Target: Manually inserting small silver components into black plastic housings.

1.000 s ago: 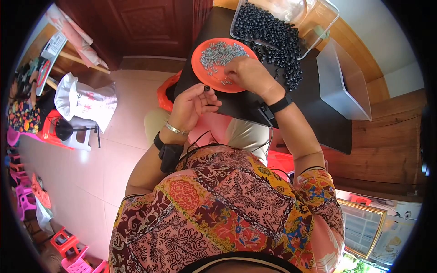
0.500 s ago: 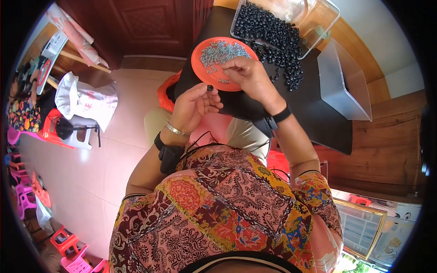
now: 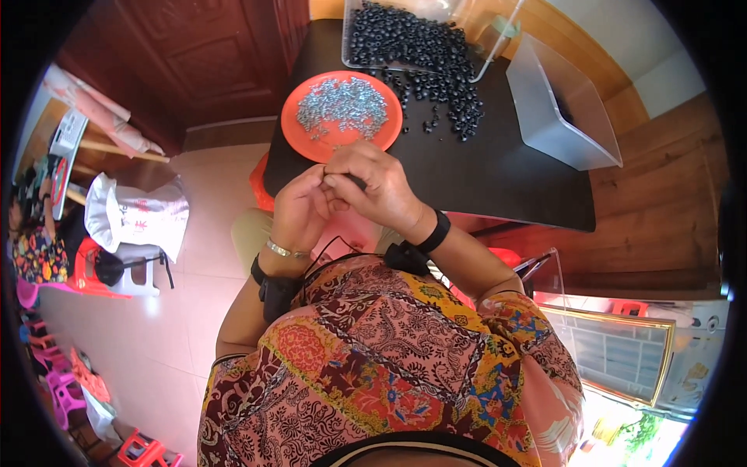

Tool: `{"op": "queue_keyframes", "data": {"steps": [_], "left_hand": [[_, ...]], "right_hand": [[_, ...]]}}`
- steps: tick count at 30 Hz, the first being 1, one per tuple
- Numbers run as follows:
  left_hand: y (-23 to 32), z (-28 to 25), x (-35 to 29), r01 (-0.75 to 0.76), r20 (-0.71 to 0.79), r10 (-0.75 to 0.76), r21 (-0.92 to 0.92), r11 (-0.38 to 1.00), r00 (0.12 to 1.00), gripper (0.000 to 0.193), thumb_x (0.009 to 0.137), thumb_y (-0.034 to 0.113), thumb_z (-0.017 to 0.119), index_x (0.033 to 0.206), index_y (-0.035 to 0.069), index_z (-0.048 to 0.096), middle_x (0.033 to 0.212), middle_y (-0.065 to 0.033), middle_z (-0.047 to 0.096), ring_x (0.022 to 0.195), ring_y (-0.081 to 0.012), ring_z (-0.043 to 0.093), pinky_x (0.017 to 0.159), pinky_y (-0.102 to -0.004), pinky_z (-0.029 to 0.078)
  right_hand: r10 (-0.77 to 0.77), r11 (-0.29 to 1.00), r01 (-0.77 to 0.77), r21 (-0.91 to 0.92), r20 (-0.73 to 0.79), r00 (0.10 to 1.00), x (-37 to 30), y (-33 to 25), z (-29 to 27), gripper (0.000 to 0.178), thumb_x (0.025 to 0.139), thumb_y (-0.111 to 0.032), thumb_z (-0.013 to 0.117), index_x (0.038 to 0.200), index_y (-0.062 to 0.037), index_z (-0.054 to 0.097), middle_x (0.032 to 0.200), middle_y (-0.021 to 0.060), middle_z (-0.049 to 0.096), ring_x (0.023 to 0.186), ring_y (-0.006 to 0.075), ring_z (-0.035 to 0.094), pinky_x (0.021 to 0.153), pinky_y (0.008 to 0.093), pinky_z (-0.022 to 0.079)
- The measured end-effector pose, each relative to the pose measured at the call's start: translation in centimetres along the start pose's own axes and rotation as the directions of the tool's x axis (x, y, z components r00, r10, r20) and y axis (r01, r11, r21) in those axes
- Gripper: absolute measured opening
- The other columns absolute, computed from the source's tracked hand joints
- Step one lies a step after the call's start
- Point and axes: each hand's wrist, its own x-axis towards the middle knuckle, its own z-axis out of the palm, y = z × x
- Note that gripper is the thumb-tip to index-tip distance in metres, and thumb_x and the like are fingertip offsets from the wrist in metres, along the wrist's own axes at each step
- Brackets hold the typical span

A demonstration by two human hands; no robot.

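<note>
My left hand (image 3: 294, 206) and my right hand (image 3: 377, 183) meet at the fingertips in front of the orange plate's near edge. The left fingers close on a small black piece, mostly covered by the hands now; the earlier frame shows it as a short round knob. My right thumb and forefinger pinch against it; whatever they hold is too small to make out. On the orange plate (image 3: 293, 140) lies a heap of small silver metal pieces (image 3: 342, 105), screw-like in shape. Beyond it, many black knobs (image 3: 412, 39) spill from a clear tub (image 3: 345, 54) lying on its side.
The dark table (image 3: 498, 183) carries a translucent bin (image 3: 560, 128) at the right. A wooden panel (image 3: 654, 210) borders the right side. Left on the floor are a white sack (image 3: 144, 210) and red and pink stools (image 3: 148, 447). Another person sits at the far left.
My right hand has come back from the plate to my left hand, and their fingertips now meet around the black knob. The view has shifted, so table and plate appear further left.
</note>
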Motion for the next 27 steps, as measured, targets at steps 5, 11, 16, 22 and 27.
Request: {"op": "queue_keyframes", "data": {"steps": [5, 11, 16, 22, 27], "left_hand": [[-0.2, 0.4, 0.4, 0.011, 0.004, -0.011, 0.061, 0.998, 1.0, 0.032, 0.096, 0.024, 0.041, 0.112, 0.0, 0.054, 0.101, -0.0094, 0.063, 0.09, -0.0196, 0.062, 0.079, -0.0338, 0.051], [0.1, 0.2, 0.1, -0.014, 0.003, 0.014, 0.05, 0.999, 1.0, 0.026, 0.095, 0.024, 0.043, 0.099, 0.001, 0.056, 0.092, -0.0093, 0.062, 0.083, -0.0239, 0.063, 0.075, -0.0344, 0.051], [0.3, -0.5, 0.6, 0.01, -0.124, -0.006, 0.028, 1.0, 0.992, 0.024, 0.094, 0.024, 0.045, 0.093, 0.003, 0.057, 0.087, -0.0092, 0.061, 0.08, -0.0252, 0.063, 0.072, -0.0349, 0.051], [0.1, -0.5, 0.8, -0.01, -0.138, 0.014, 0.03, 0.999, 0.99, 0.024, 0.094, 0.024, 0.045, 0.093, 0.003, 0.057, 0.086, -0.0094, 0.062, 0.079, -0.025, 0.064, 0.07, -0.034, 0.053], [0.2, -0.6, 0.8, 0.005, -0.134, -0.002, 0.025, 1.0, 0.991, 0.024, 0.095, 0.023, 0.045, 0.093, 0.003, 0.057, 0.086, -0.0097, 0.062, 0.079, -0.0251, 0.065, 0.07, -0.0343, 0.054]], "right_hand": [[0.044, 0.998, -0.043, -0.035, 0.016, 0.999, -0.7, -0.1, -0.7, 0.015, 0.074, 0.001, 0.07, 0.087, -0.0046, 0.064, 0.087, 0.0076, 0.065, 0.083, 0.0253, 0.065, 0.07, 0.0332, 0.054], [-0.01, 0.982, 0.03, -0.189, 0.105, 0.994, 0.7, 0.5, -5.1, 0.013, 0.073, 0.0, 0.07, 0.083, -0.0047, 0.066, 0.085, 0.0084, 0.066, 0.082, 0.026, 0.064, 0.072, 0.0344, 0.053], [0.179, 0.788, -0.141, -0.599, 0.004, 0.984, 2.4, 6.8, -12.4, 0.009, 0.078, -0.01, 0.066, 0.086, -0.0062, 0.068, 0.083, 0.0095, 0.065, 0.078, 0.0285, 0.064, 0.069, 0.0354, 0.051], [0.352, 0.682, -0.06, -0.729, 0.255, 0.901, 2.3, 10.6, -15.2, 0.012, 0.077, -0.011, 0.066, 0.088, -0.0082, 0.067, 0.082, 0.0077, 0.065, 0.084, 0.0266, 0.063, 0.076, 0.0364, 0.051], [0.466, 0.644, -0.042, -0.764, 0.348, 0.813, 2.4, 11.8, -14.8, 0.014, 0.078, -0.017, 0.066, 0.088, -0.0083, 0.067, 0.083, 0.0083, 0.066, 0.086, 0.0281, 0.063, 0.076, 0.0405, 0.05]]}}
